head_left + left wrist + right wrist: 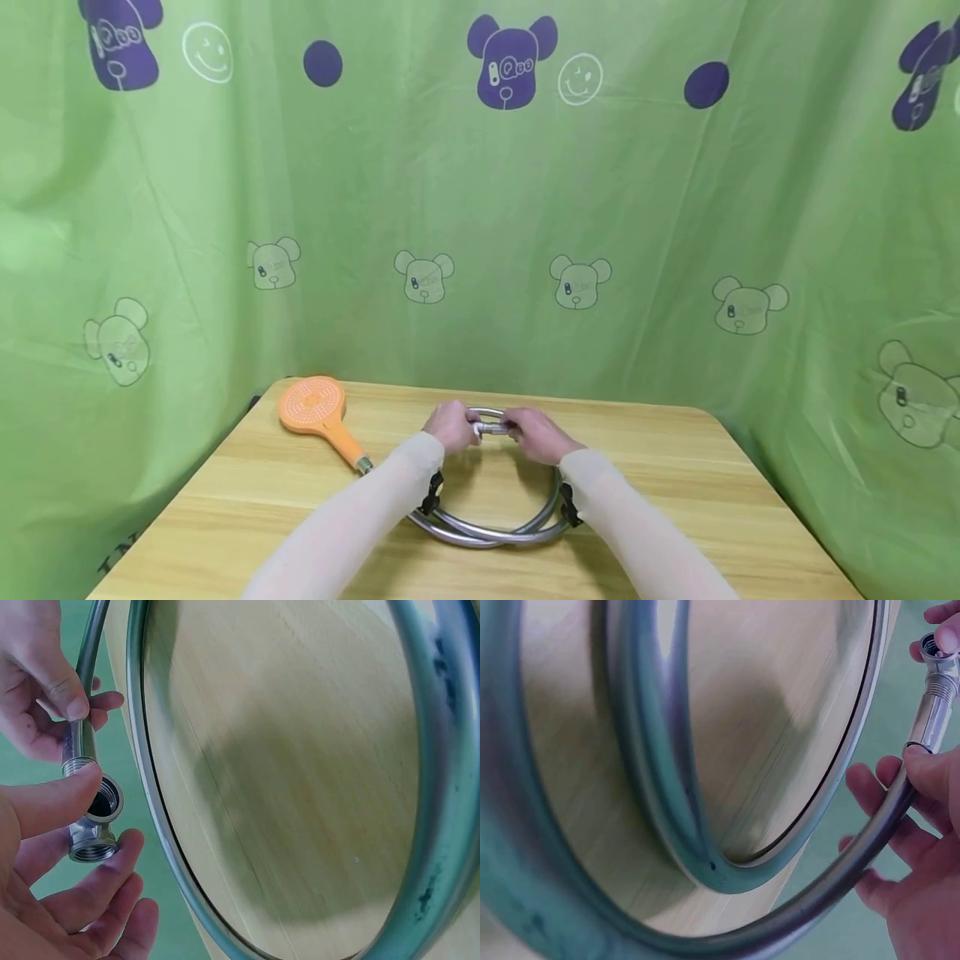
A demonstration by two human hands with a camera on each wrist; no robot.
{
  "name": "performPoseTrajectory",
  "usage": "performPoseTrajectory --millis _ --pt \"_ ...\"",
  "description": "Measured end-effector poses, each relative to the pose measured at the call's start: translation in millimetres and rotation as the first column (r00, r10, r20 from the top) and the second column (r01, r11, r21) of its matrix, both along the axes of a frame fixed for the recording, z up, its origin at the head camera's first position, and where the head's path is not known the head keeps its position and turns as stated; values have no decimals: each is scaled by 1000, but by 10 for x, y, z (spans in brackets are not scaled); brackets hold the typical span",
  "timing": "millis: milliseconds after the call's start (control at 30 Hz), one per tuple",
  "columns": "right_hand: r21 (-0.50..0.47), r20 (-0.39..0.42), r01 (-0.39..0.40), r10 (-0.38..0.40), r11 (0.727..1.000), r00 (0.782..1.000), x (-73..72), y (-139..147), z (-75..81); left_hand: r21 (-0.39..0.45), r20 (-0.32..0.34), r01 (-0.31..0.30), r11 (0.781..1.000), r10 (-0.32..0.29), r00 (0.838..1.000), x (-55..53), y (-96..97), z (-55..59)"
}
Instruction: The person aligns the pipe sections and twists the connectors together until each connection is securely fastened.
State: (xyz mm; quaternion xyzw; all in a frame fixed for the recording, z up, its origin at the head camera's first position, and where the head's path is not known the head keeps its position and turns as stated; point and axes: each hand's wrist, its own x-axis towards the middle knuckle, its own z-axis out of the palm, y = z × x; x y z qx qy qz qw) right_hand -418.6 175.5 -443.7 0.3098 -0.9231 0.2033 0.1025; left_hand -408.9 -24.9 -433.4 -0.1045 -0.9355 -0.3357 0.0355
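My left hand (453, 426) pinches a small metal tee fitting (85, 835) between thumb and fingers, and its threaded openings show in the left wrist view. From the right, my right hand (542, 435) grips the metal end connector (929, 724) of a flexible shower hose (866, 851). Connector and fitting meet in line, with some thread showing at the joint. The hose hangs in silver loops below both hands. At the left of the table, an orange shower head (312, 406) lies face up, its handle joined to the hose's other end.
A wood-grain table (660, 475) lies under the work. Green curtain (465, 192) with bear prints surrounds it at the back and sides. The hose loops (480, 533) spread over the table's middle between the forearms.
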Motion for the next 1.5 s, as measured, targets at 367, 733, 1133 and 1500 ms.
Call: performPoseTrajectory --millis 367,733,1133,1500 --pt "-86 87 -27 34 996 996 -29 -10 -23 3 4 8 1000 -8 1000 1 4 -23" --pt "-127 167 25 -4 992 986 -32 -15 -23 1 -1 6 1000 -6 1000 10 0 -31" --pt "-154 164 12 14 988 986 -63 -27 -12 22 -2 5 1000 -5 1000 25 -19 11" --pt "-121 127 -50 65 991 990 -60 -3 19 25 -2 7 1000 -7 1000 31 -14 14"
